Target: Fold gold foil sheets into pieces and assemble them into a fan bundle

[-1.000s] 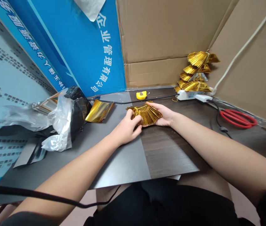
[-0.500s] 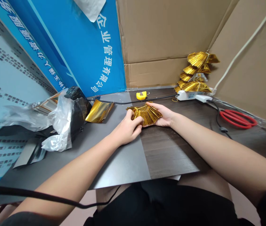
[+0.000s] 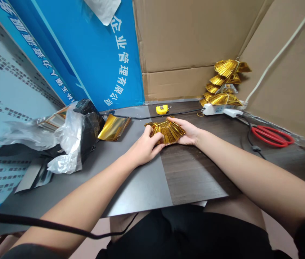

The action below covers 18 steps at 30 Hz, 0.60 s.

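Observation:
A fanned bundle of gold foil paper is held just above the table, with a thin band across its narrow upper part. My right hand supports it from the right, thumb at the top edge and the other fingers mostly hidden beneath. At the bundle's left end, my left hand is closed on the folded edges, its fingers bent. A flat stack of gold foil sheets lies to the left of that hand. Several similar gold fans are piled at the back right.
Behind the hands sits a yellow tape measure. A white power strip, a rubber band and a red coiled cable lie at right. Crumpled clear plastic covers a black bag at left. Cardboard walls the back.
The fingers of my left hand have shifted slightly at the bundle's lower left edge. The bundle and my right hand stay in nearly the same place.

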Available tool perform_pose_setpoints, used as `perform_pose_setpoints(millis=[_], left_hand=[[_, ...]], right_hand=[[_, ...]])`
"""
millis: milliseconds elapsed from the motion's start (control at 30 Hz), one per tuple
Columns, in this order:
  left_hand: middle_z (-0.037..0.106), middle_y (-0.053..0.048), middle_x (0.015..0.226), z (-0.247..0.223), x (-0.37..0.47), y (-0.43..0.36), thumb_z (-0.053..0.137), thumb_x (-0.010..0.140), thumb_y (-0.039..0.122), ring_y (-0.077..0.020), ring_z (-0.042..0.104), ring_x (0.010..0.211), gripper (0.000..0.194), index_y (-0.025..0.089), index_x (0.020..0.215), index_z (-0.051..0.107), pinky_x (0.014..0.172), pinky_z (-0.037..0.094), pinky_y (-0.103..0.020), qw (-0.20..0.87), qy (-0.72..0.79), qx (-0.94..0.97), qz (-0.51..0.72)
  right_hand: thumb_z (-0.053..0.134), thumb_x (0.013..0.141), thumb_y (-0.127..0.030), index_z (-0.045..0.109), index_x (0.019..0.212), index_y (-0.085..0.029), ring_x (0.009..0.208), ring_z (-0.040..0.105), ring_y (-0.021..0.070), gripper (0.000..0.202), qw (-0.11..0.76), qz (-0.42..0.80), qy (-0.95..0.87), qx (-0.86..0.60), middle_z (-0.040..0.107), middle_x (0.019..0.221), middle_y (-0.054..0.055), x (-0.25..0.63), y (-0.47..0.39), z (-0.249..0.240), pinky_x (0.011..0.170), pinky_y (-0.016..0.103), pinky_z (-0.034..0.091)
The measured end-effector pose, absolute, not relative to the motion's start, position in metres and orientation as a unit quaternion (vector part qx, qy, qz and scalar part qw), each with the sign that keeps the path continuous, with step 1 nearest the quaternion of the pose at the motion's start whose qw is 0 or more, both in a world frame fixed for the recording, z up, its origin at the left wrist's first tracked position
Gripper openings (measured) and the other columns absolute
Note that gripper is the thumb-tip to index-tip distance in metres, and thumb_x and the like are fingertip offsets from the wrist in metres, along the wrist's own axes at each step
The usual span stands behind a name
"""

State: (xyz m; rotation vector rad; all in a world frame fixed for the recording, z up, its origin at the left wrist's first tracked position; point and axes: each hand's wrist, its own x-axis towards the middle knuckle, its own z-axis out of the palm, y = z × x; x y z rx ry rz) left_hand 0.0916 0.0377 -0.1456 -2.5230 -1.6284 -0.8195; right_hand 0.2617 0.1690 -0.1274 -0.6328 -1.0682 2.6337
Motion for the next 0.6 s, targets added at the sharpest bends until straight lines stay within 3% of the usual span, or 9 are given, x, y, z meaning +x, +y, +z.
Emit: perform_pose_setpoints(millis=[600], left_hand=[[0.035, -0.008, 0.106, -0.1493, 0.0906, 0.0397, 0.047, 0.095, 0.019, -0.0173, 0.045, 0.088, 0.024, 0.017, 0.117, 0.058, 0.082, 0.052, -0.034, 0.018, -0.525, -0.812, -0.254]], right_hand=[[0.028, 0.109, -0.036, 0.059, 0.121, -0.008, 0.073, 0.074, 0.0222, 0.044, 0.114, 0.899, -0.365, -0.214, 0.076, 0.087, 0.013, 0.2616, 0.1675, -0.1276, 0.073, 0.042, 0.064]])
